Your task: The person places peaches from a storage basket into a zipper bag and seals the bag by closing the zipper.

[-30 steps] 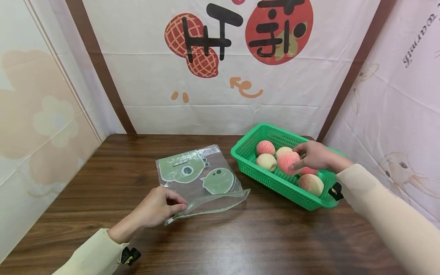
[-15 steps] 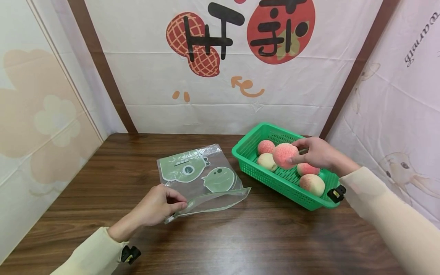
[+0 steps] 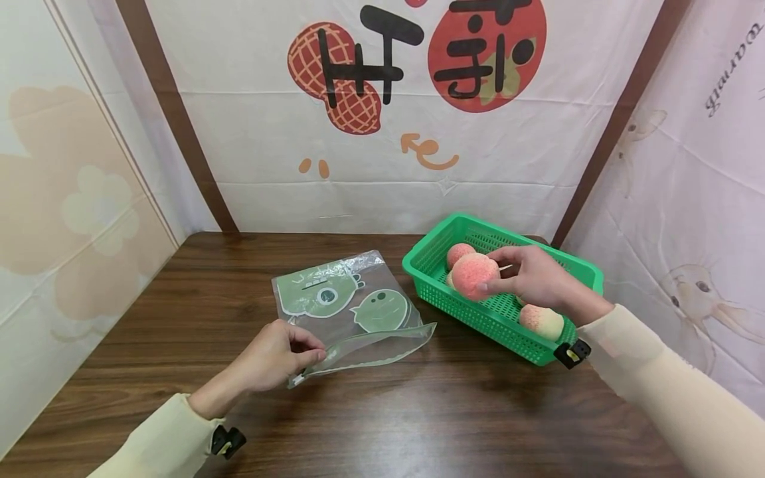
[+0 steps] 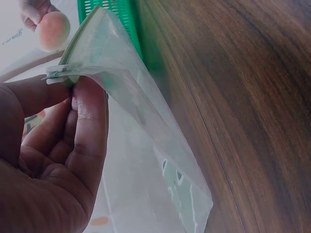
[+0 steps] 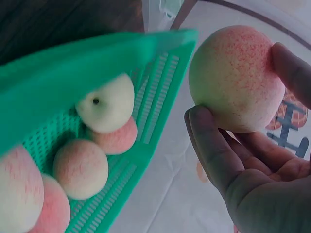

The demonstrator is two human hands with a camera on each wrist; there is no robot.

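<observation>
My right hand (image 3: 534,277) holds a pink-and-cream peach (image 3: 475,276) between thumb and fingers, above the green basket (image 3: 472,317). In the right wrist view the held peach (image 5: 237,77) is lifted off the others. My left hand (image 3: 276,358) pinches the zip edge of a clear zip bag (image 3: 335,325) printed with green cartoon figures. The bag lies on the table with its mouth gaping toward me. The left wrist view shows thumb and finger on the bag (image 4: 141,107) near its white slider (image 4: 57,73).
Several more peaches, such as a pale one (image 5: 109,104) and a pinkish one (image 3: 540,322), lie in the basket, partly hidden by my right hand. The brown wooden table (image 3: 382,425) meets a printed cloth wall (image 3: 370,199) at the back.
My right hand has raised the peach from among the others and carried it left toward the basket's near-left side. The left hand and bag have stayed about where they were.
</observation>
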